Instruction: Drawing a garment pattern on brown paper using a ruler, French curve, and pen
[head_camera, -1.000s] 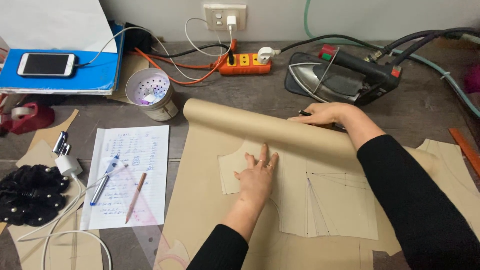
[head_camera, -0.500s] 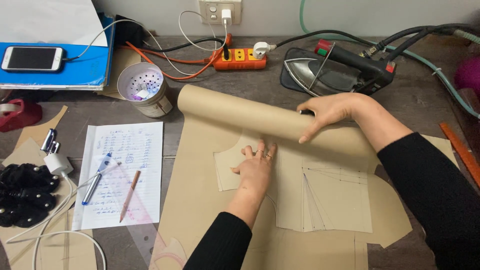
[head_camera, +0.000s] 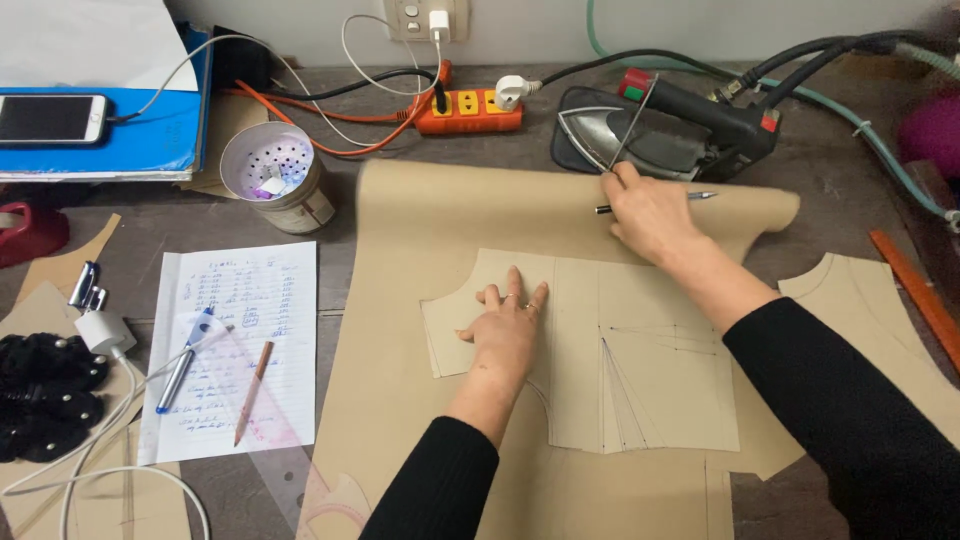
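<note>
My left hand (head_camera: 507, 326) lies flat, fingers spread, on a tan pattern piece (head_camera: 640, 350) marked with drawn dart lines. That piece rests on a large sheet of brown paper (head_camera: 420, 300), now unrolled flat across the table. My right hand (head_camera: 648, 212) presses on the far edge of the brown paper and holds a pen (head_camera: 700, 196) between its fingers. Both arms wear black sleeves.
A steam iron (head_camera: 665, 130) with hoses sits just beyond my right hand. An orange power strip (head_camera: 468, 108), a cup (head_camera: 272, 172), a phone (head_camera: 50, 118) on a blue folder, a written sheet (head_camera: 235, 340) with pen and pencil, black fabric (head_camera: 40, 390), a charger (head_camera: 105, 330) and an orange ruler (head_camera: 915, 290) surround the paper.
My right hand has pushed the roll of brown paper away, so the sheet now lies unrolled flat. My left hand stayed pressed on the pattern piece.
</note>
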